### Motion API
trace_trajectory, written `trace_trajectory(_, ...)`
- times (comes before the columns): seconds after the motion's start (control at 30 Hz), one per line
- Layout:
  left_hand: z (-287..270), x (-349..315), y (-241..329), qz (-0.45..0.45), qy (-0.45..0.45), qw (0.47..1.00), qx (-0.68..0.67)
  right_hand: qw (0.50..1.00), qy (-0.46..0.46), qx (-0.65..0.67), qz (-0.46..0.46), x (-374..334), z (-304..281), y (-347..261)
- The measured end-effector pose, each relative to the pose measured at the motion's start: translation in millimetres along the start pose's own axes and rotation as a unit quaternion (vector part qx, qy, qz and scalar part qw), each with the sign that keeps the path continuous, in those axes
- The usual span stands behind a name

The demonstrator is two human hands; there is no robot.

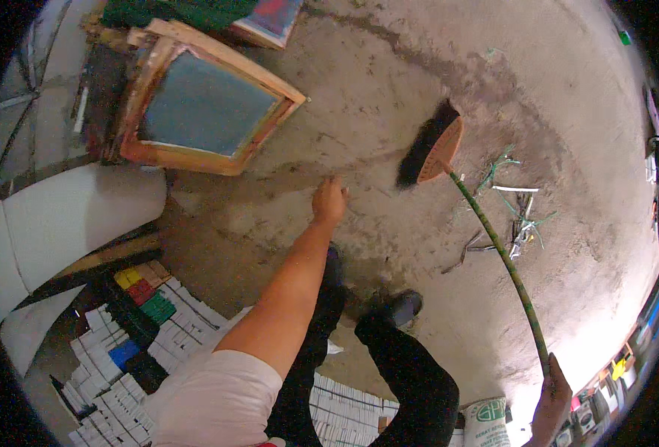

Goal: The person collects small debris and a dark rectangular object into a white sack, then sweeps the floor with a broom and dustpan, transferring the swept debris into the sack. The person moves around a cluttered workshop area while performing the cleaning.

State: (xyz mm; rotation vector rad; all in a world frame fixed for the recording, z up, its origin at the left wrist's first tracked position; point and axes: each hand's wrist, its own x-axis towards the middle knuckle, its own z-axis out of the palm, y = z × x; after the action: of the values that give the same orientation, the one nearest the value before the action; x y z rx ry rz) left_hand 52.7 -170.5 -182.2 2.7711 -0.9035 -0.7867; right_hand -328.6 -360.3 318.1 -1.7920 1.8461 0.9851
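My right hand (555,393), at the lower right edge, is wrapped round the upper end of a broom (502,257). The green patterned handle runs up to an orange head with black bristles, which rests on the floor. My left arm stretches forward, and my left hand (330,201) is over the floor, left of the broom head and apart from it. Its fingers look curled in; whether anything is inside is hidden. Right of the broom handle lies a small heap of litter (522,223): white strips, green strands and dark thin pieces.
A wooden-framed screen (210,104) leans at the upper left, near a curved white sheet (76,223). Stacked small white boxes (188,305), with several coloured ones, lie at lower left. A white sack (487,421) stands by my right leg. My shoes (402,308) are on the bare floor.
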Motion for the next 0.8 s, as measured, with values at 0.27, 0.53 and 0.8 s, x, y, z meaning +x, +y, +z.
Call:
trace_trajectory(0.27, 52, 51, -25, -0.014, -0.013, 1.000, 0.019, 0.997, -0.034, -0.011, 0.069, 23, -9, -9)
trace_trajectory(0.53, 52, -30, -5, 0.018, -0.016, 0.990, -0.140, 0.989, 0.022, 0.141, -0.030, 19, 16, 28)
trace_trajectory(0.8, -44, -157, 94, -0.083, 0.093, 0.955, -0.270, 0.998, 0.004, 0.067, -0.004, 1, 13, 21)
